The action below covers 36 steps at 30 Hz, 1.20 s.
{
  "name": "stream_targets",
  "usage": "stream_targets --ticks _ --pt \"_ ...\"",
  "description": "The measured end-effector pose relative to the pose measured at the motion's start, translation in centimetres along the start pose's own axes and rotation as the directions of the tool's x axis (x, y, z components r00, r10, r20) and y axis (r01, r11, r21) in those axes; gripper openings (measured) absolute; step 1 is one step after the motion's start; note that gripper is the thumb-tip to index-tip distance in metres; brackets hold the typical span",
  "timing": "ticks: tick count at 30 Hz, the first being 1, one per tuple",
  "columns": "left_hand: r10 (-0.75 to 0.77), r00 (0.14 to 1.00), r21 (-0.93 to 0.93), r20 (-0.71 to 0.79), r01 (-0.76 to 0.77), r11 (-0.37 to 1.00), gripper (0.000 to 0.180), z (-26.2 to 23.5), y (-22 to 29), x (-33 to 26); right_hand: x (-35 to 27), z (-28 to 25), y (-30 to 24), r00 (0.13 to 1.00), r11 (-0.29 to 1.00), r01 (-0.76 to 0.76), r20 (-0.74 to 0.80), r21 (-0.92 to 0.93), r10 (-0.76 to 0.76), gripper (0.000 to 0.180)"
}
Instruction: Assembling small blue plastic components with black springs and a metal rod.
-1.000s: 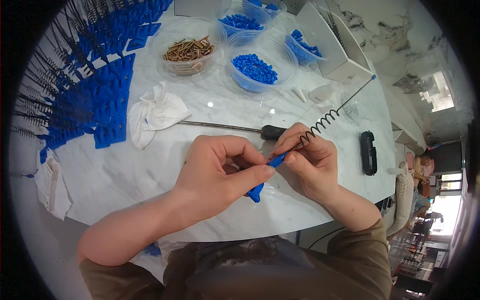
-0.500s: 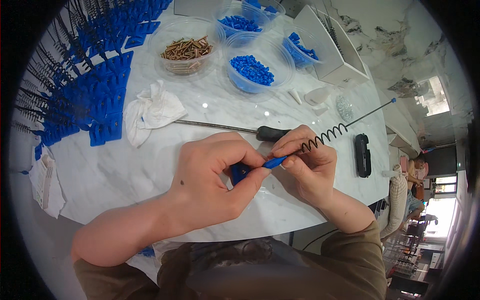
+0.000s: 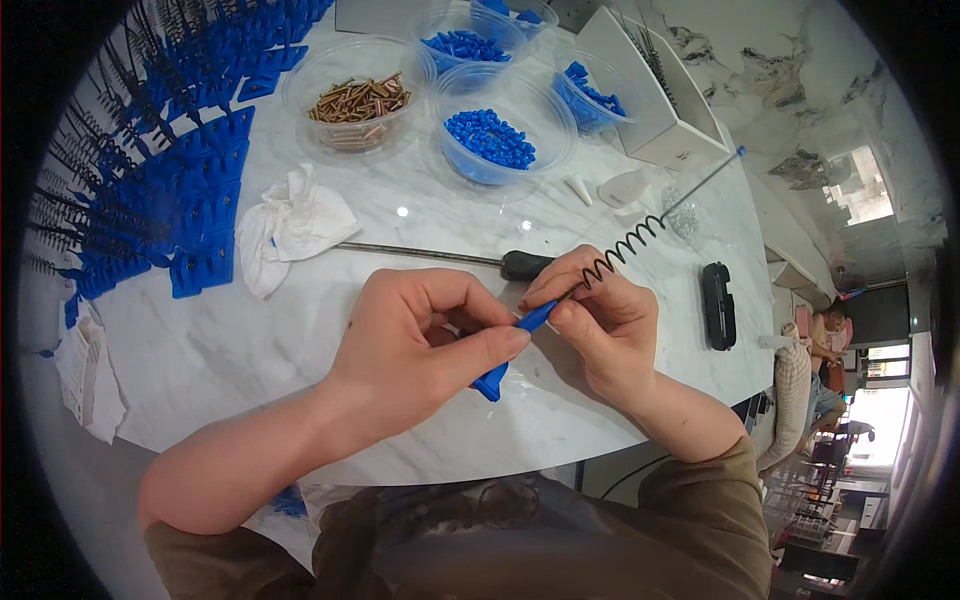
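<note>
While left hand point(image 3: 415, 335) pinches a tapered blue piece point(image 3: 490, 382), right hand point(image 3: 615, 325) pinching a wire point(image 3: 700, 186), black, coiled, blue-tipped

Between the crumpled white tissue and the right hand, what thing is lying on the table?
In the head view, a black-handled tool lies there, its handle beside the right hand, its other end toward the tissue.

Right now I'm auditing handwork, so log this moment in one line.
left hand: pinching blue piece | right hand: holding black coiled wire | black-handled tool: lying beyond hands | white tissue: at tool's left end
</note>
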State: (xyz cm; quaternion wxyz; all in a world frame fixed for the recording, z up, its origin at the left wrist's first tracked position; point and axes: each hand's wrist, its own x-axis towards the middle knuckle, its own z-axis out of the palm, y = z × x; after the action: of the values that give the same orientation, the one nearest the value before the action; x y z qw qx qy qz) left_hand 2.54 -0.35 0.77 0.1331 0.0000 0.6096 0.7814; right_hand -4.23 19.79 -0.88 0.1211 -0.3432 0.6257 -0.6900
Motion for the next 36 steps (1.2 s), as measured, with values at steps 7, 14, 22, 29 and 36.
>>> stream_targets --ticks 7,14,22,29,36 --pt "-0.14 0.988 -0.246 0.07 0.153 0.957 0.022 -0.14 -0.19 0.44 0.13 0.27 -0.07 0.996 0.986 -0.084 0.017 0.144 0.082 0.007" --pt "-0.134 0.983 -0.277 0.126 0.165 0.947 0.023 -0.61 -0.34 0.75 0.17 0.2 -0.32 0.995 0.98 -0.101 0.039 0.172 0.095 0.011" --pt "-0.142 0.978 -0.284 0.155 0.182 0.941 0.023 -0.6 -0.2 0.82 0.13 0.16 -0.48 0.992 0.985 -0.111 0.071 0.135 0.102 0.019" --pt "-0.171 0.972 -0.256 0.162 0.209 0.944 0.022 -0.63 -0.25 0.92 0.42 0.0 -0.61 0.987 0.996 -0.089 0.14 0.026 0.084 0.023" --pt "-0.201 0.968 -0.238 0.149 0.232 0.943 0.018 -0.49 -0.32 0.86 0.32 -0.37 -0.88 0.983 0.997 -0.079 0.165 -0.002 0.079 0.022"
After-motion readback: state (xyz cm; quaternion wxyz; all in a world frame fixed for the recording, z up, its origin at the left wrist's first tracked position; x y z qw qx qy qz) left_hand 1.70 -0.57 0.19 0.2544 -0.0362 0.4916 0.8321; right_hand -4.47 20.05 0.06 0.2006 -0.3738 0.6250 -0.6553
